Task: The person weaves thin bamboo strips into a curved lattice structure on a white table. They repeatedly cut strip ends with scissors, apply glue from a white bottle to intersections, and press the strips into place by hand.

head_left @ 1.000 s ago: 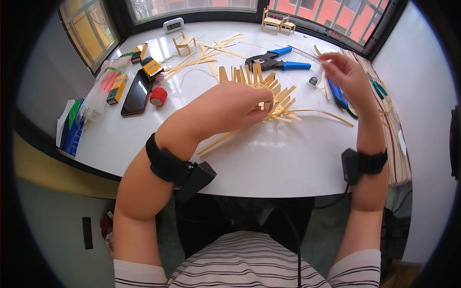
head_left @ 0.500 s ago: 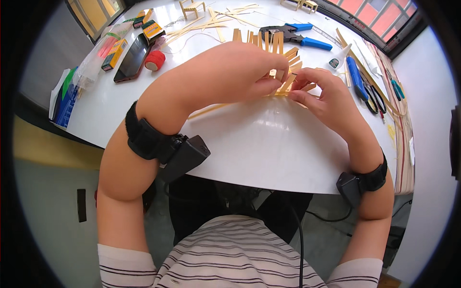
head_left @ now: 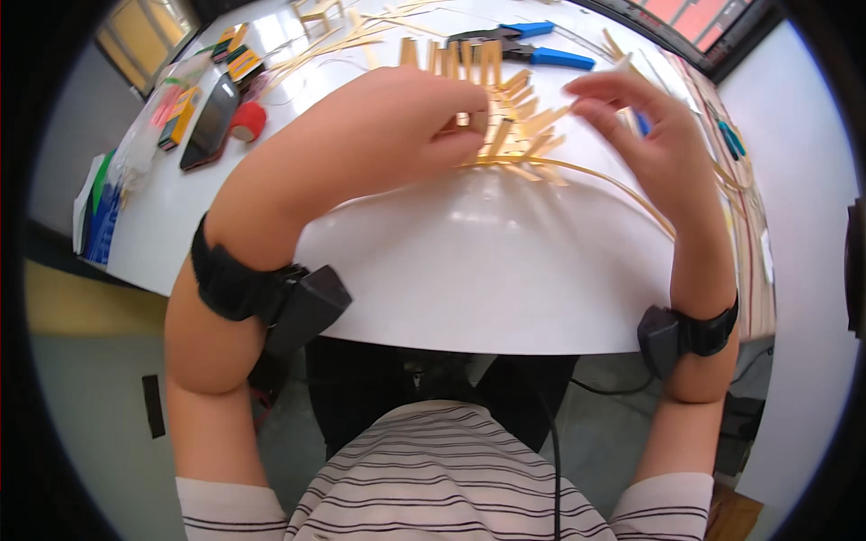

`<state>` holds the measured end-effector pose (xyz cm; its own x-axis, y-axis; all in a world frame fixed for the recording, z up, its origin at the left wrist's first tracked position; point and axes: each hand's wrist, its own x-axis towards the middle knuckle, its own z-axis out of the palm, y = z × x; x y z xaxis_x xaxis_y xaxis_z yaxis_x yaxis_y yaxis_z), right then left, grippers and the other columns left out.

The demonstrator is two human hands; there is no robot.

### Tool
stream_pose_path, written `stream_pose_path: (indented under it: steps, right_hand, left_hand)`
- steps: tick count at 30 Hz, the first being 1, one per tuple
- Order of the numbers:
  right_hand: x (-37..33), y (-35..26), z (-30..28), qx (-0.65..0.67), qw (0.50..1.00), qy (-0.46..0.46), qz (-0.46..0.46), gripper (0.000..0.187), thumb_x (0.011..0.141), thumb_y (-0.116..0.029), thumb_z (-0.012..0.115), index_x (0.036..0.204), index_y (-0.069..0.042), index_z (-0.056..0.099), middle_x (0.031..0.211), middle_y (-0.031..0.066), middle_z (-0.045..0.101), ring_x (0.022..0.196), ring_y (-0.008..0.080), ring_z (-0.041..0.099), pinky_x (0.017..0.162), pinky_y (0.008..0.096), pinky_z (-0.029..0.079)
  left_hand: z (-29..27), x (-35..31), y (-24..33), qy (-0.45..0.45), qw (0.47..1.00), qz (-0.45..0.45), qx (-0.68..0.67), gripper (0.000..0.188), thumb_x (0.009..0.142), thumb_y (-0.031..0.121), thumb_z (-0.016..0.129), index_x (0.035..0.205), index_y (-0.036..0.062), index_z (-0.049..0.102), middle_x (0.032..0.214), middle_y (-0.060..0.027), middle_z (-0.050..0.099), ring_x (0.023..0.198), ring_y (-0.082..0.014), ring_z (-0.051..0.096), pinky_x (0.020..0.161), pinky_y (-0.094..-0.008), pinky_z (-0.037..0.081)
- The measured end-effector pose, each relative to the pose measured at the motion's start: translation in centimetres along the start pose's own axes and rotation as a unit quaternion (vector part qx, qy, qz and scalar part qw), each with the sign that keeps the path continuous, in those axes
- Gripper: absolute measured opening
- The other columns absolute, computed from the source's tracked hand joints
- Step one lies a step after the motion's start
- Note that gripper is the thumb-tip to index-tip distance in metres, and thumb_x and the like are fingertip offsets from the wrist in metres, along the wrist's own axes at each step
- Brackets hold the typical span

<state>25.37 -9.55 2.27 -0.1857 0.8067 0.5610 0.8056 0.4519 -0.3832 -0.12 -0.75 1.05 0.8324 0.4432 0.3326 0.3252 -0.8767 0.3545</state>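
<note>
Both hands had drawn apart since half a second earlier: the right hand (head_left: 645, 135), then pressed against the left over the sticks, had lifted off to the upper right of the frame.

Largest in view was the white round table (head_left: 487, 261), its near edge curving across the middle of the frame, with a broad bare stretch of top between that edge and the hands. The pile of flat wooden sticks (head_left: 514, 122) lay at upper centre, fanned out, with one long thin strip (head_left: 613, 185) bending away to the right. At the far left edge lay a blue-and-green package (head_left: 99, 212); above it sat a clear bag of coloured markers (head_left: 167, 108), a black phone (head_left: 207, 135) lying flat, and a small red tape roll (head_left: 248, 122) just beside the phone. Blue-handled pliers (head_left: 528, 50) rested at the top, beyond the sticks.

The left hand (head_left: 397, 126) reached in from the left with the wrist bent, its fingers curled down and pinching a short stick in the pile. The right hand hovered just right of the pile, fingers loosely spread and half curled, holding nothing that could be seen. Each forearm wore a black strap with a small box.
</note>
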Motion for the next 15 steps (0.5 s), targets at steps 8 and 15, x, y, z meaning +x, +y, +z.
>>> stream_pose_path:
  steps: [8,15]
  right_hand:
    - [-0.9,5.1,-7.4,-0.137,0.956,-0.039,0.257,0.024,0.092,-0.019,0.071,0.109,-0.002,0.071,0.092,0.0089,0.072,0.087,0.0167,0.066,0.079,0.0305,0.052]
    - [-2.0,9.9,-6.4,-0.219,0.912,-0.031,0.345,0.041,0.090,-0.032,0.073,0.119,-0.004,0.069,0.105,0.0141,0.071,0.093,0.0251,0.068,0.084,0.0356,0.052]
  left_hand:
    - [-0.5,0.4,0.4,-0.026,0.999,-0.031,-0.028,0.017,0.091,0.017,0.070,0.098,0.0024,0.067,0.068,-0.0120,0.060,0.060,-0.0239,0.058,0.059,-0.0336,0.046]
    - [-0.4,0.3,0.7,-0.026,0.998,-0.031,-0.056,0.016,0.090,0.013,0.070,0.098,-0.0006,0.066,0.069,-0.0120,0.060,0.061,-0.0216,0.057,0.061,-0.0318,0.046]
